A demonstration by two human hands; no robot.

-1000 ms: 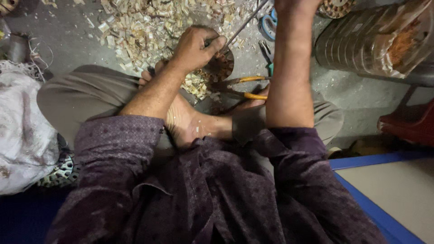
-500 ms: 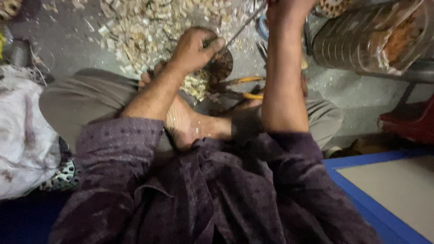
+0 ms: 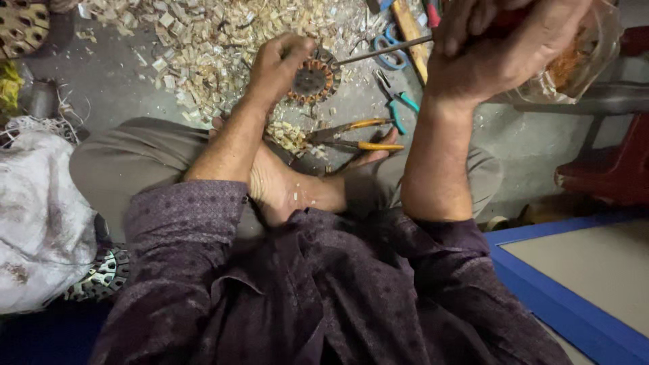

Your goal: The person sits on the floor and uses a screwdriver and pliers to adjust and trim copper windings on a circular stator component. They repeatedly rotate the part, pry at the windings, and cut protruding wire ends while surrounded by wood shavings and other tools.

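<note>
I sit cross-legged on a grey floor. My left hand (image 3: 277,64) grips the rim of a round metal stator with copper windings (image 3: 312,80) and holds it against the floor. My right hand (image 3: 500,44) is raised at the upper right, closed around the handle of a long thin metal rod (image 3: 382,51). The rod slants down and left, and its tip reaches the stator's right side. My bare foot lies just below my left forearm.
Several small pale chips (image 3: 223,34) cover the floor behind the stator. Orange-handled pliers (image 3: 358,135) and teal-handled cutters (image 3: 399,101) lie right of it. A white sack (image 3: 40,216) is at left, a clear plastic container (image 3: 574,61) and red stool (image 3: 608,169) at right, a blue-edged board (image 3: 574,270) lower right.
My right hand has stayed on the rod's handle and now sits lower in the picture. The left hand stays on the stator.
</note>
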